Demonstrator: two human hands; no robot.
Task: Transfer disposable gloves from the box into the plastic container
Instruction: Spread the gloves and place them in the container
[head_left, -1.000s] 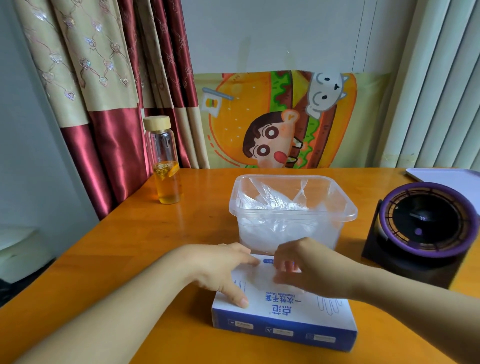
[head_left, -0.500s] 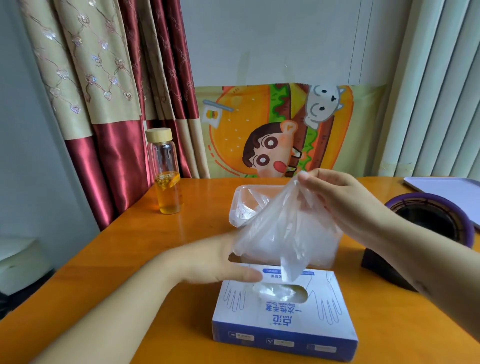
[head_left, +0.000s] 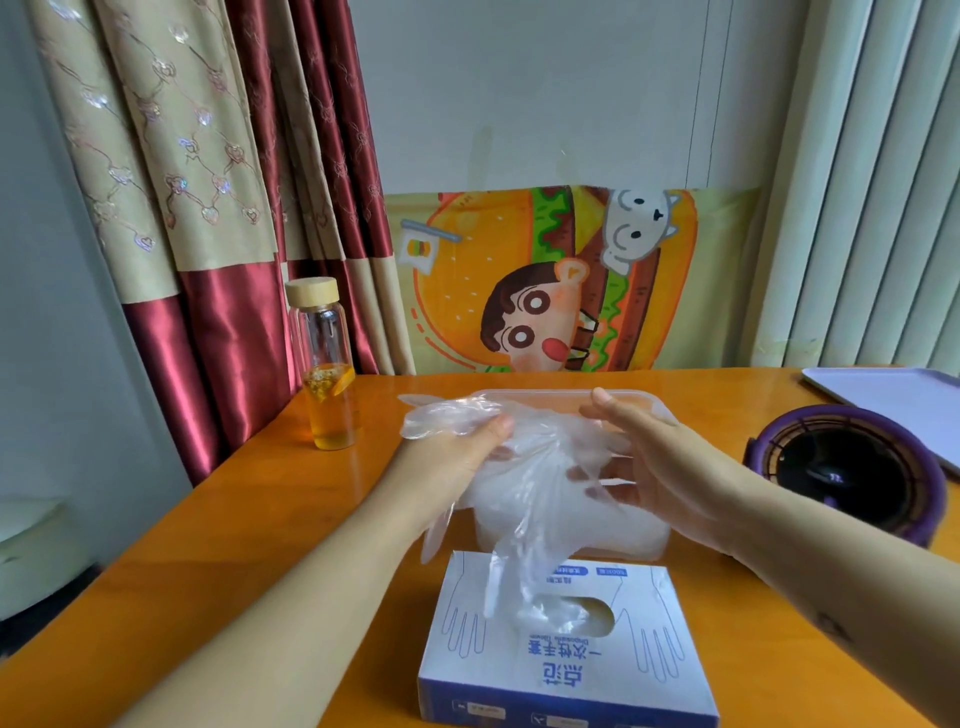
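Several gloves in, more to go

One glove (head_left: 524, 483) is midair over the plastic container (head_left: 641, 399), which sits at 12 o'clock of the box (head_left: 566, 670). Left hand (head_left: 457, 452) grip pinches the glove. Right hand (head_left: 660, 462) grip is slack, fingers straight against the film. Plastic container looks part-filled, and the box slot shows more film. Drop not yet done.

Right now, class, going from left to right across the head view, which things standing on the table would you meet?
glass bottle → plastic container → purple fan → lavender tray
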